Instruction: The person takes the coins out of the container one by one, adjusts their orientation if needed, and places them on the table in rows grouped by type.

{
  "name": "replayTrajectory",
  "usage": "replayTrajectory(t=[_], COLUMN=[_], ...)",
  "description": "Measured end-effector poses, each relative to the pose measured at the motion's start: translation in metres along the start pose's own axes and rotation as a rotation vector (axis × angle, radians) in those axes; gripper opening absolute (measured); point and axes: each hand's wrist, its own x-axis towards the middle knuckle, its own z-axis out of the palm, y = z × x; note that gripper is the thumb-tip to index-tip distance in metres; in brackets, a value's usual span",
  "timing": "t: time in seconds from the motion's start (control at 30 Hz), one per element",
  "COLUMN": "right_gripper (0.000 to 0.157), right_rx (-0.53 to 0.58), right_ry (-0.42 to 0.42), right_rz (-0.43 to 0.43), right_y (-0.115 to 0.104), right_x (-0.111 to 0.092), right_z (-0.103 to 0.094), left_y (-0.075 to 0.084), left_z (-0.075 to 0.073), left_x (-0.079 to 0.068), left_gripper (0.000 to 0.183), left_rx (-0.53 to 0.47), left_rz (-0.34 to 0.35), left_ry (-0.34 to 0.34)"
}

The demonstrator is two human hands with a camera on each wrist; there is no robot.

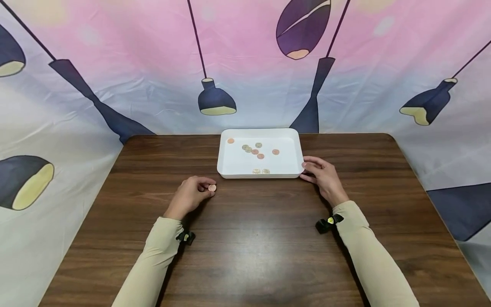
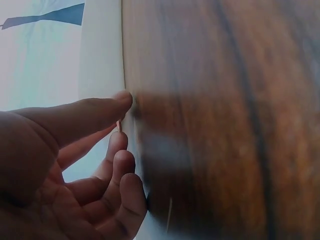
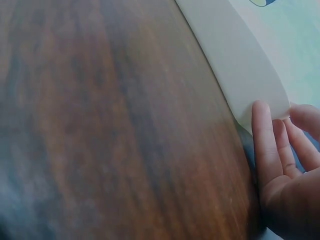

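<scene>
My left hand (image 1: 189,195) pinches a copper-coloured coin (image 1: 212,187) between thumb and fingers, low over the wooden table just left of the tray's front corner. In the left wrist view only the thin edge of that coin (image 2: 119,126) shows between the fingertips. At the tray's front right corner, my right hand (image 1: 324,177) holds the white tray (image 1: 238,165), its thumb against the outer wall and a fingertip on the rim. Several copper and brass-toned coins lie in the tray: a copper coin (image 1: 230,140) at the back left, a cluster near the middle, two brass-toned coins by the front wall.
The dark wooden table (image 1: 253,238) ends just behind the tray. Beyond it hangs a patterned cloth backdrop (image 1: 165,85) with painted lamps. A black wrist camera (image 1: 329,223) is strapped at the right cuff, another (image 1: 186,237) at the left.
</scene>
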Motion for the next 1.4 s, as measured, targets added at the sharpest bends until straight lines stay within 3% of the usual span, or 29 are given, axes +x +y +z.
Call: replayTrajectory(t=[0.33, 0.67, 1.4], right_gripper=[0.049, 0.048, 0.047], right_rx=[0.024, 0.023, 0.028], right_ry=[-0.013, -0.011, -0.013], right_rz=[0.025, 0.020, 0.033], right_y=[-0.005, -0.004, -0.002], right_x=[0.003, 0.002, 0.000], right_z=[0.000, -0.002, -0.001], left_y=[0.000, -0.006, -0.006], left_z=[-0.002, -0.003, -0.011], left_x=[0.004, 0.008, 0.007], left_gripper=[0.024, 0.025, 0.026], left_rx=[-0.002, -0.075, -0.062], left_rz=[-0.031, -0.015, -0.071], left_ry=[-0.040, -0.068, -0.060])
